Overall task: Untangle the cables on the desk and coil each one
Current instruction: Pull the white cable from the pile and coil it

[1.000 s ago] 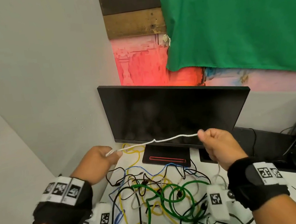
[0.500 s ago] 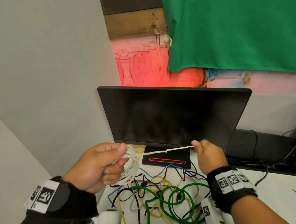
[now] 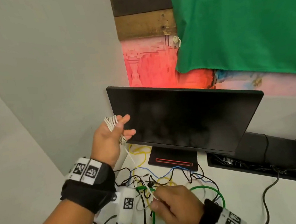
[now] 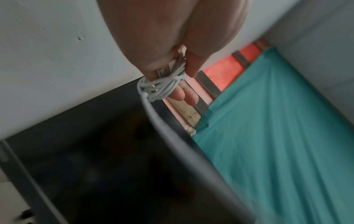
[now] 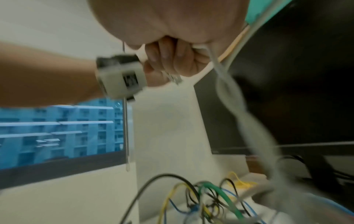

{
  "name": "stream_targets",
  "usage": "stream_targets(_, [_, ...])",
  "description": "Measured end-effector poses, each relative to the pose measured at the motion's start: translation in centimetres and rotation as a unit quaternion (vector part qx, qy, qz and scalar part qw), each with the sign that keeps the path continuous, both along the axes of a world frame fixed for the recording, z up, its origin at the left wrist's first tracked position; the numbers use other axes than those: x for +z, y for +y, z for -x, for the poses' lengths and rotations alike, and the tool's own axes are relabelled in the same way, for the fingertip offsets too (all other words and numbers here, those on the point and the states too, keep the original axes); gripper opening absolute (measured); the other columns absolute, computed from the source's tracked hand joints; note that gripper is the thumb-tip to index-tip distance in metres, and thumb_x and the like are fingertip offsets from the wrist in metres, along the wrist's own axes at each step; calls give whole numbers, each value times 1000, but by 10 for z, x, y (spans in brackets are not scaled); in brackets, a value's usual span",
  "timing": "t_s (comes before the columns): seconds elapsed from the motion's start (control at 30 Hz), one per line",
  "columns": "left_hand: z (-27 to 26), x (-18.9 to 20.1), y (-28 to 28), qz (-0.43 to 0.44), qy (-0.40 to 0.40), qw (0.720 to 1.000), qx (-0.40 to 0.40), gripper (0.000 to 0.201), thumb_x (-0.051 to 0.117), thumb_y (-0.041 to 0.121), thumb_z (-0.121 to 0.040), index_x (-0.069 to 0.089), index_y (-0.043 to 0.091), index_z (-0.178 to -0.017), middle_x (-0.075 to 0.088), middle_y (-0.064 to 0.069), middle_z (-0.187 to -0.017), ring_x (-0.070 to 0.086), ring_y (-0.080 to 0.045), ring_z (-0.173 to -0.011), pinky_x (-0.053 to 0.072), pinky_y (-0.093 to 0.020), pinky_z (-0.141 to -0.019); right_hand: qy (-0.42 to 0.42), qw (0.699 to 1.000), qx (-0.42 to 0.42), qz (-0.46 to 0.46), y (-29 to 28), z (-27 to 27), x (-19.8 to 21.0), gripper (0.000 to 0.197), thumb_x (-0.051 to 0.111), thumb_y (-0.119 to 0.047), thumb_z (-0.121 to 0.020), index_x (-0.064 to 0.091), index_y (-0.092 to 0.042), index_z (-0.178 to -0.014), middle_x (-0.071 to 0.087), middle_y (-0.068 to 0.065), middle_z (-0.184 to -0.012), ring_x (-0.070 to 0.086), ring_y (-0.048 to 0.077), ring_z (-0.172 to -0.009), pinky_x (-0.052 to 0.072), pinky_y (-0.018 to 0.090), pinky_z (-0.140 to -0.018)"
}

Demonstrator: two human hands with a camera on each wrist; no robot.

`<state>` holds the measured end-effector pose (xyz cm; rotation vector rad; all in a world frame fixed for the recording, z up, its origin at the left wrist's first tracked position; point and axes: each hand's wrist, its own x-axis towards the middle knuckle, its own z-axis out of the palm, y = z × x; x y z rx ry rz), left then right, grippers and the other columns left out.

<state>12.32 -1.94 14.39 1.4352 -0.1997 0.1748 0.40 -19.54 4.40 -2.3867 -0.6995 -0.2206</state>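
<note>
White cable [image 3: 114,124] looped round left hand [image 3: 109,135], fingers loosely extended. Right hand [image 3: 174,204] at 5 o'clock pinching its free run. Left wrist view alone shows thumb [image 4: 193,63] pressing the coil.

No words or numbers can be read; the wrist bands [image 3: 85,171] only show black-and-white square codes.

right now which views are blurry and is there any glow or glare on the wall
Head view: sharp; a red glow washes the wall panel above the dark monitor. Left wrist view: white cable coils on the left hand are sharp, the trailing strand smeared. Right wrist view: heavily motion-blurred, the right hand soft and the cable tangle streaked.
</note>
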Motion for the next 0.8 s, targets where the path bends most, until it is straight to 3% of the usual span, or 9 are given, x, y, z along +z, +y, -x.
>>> stream_targets(0.07, [4, -18, 0, -126, -47, 991, -20, 21, 48, 9, -101, 55, 25, -112, 68, 4, -122, 73, -18, -74, 55, -21, -70, -60, 996, 4, -70, -3, 7, 20, 33, 34, -56, -100, 43, -31, -81, 38, -16, -69, 40, 5, -61, 39, 29, -55])
stream_targets(0.17, [18, -34, -5, -283, -90, 951, -87, 25, 49, 18, -100, 53, 40, -111, 70, 11, -115, 72, -13, -77, 56, -33, -78, -145, 973, -34, -178, -16, -2, 50, 25, 44, -39, -103, 53, -27, -83, 43, -20, -74, 45, -1, -64, 39, 19, -57])
stream_targets(0.27, [38, -33, -13, -319, -73, 929, -174, 19, 45, 32, -95, 59, 29, -108, 72, 3, -82, 68, -16, -65, 58, -39, -70, -202, 948, -82, -234, -34, -19, 73, 14, 54, -26, -98, 60, -25, -86, 49, -25, -76, 52, -6, -71, 38, 9, -65])
stream_targets(0.4, [57, -20, -20, -232, 22, 928, -291, 34, 42, 32, -92, 61, 5, -98, 59, -1, -49, 53, -17, -44, 47, -27, -55, -210, 940, -129, -234, -47, -36, 82, 12, 56, -25, -96, 61, -28, -85, 57, -21, -80, 58, 2, -76, 41, 13, -70])
stream_targets(0.53, [62, -9, -12, -74, 94, 918, -378, 36, 49, 38, -94, 66, 9, -79, 40, -5, -47, 36, -15, -39, 37, -25, -49, -153, 949, -181, -206, -55, -51, 75, 17, 54, -42, -93, 54, -31, -81, 57, -18, -72, 56, 4, -65, 38, 12, -57])
stream_targets(0.63, [61, -7, -10, 29, 127, 917, -377, 29, 64, 39, -84, 62, 13, -71, 33, 3, -45, 30, -9, -36, 33, -23, -45, -62, 965, -203, -153, -60, -60, 57, 25, 55, -49, -92, 50, -29, -78, 57, -21, -65, 54, 4, -58, 38, 18, -50])
stream_targets(0.73, [54, -1, -9, 141, 154, 913, -351, 24, 63, 30, -86, 59, 13, -70, 33, 7, -42, 31, -8, -33, 31, -22, -42, 54, 970, -184, -153, -61, -63, 33, 20, 59, -38, -95, 52, -31, -77, 59, -12, -61, 55, 5, -56, 51, 34, -58])
stream_targets(0.8, [46, 6, -3, 221, 154, 897, -351, 24, 53, 30, -90, 59, 13, -74, 37, 9, -42, 34, -6, -34, 30, -22, -42, 112, 967, -186, -133, -63, -60, 16, 20, 60, -32, -95, 53, -32, -77, 58, -8, -63, 53, 7, -59, 51, 39, -66])
